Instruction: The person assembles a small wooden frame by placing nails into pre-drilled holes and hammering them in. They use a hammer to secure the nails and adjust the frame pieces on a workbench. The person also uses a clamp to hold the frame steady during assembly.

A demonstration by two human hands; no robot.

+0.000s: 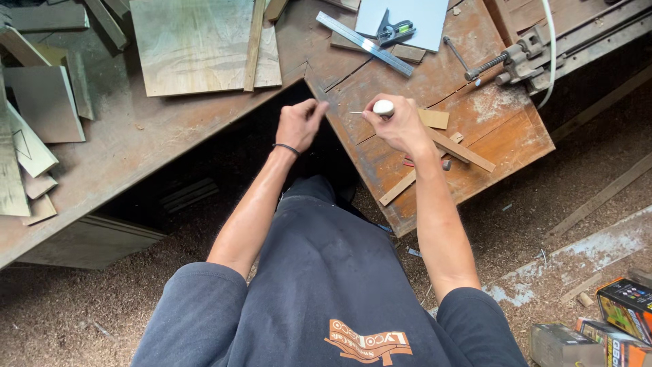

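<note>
My right hand [397, 124] is closed around a small tool with a rounded pale wooden handle [384, 107]; its thin metal point sticks out to the left over the worn brown workbench [489, 129]. My left hand [299, 124], with a dark band on its wrist, pinches something tiny between thumb and fingers near the bench's corner; what it holds is too small to tell. The two hands are a short gap apart.
A steel ruler [363, 43], a combination square [395, 30] on a pale sheet, a clamp [506, 62] and thin wood strips [448, 155] lie on the bench. A plywood board [204, 44] and offcuts sit left. Sawdust covers the floor; coloured boxes [621, 319] at bottom right.
</note>
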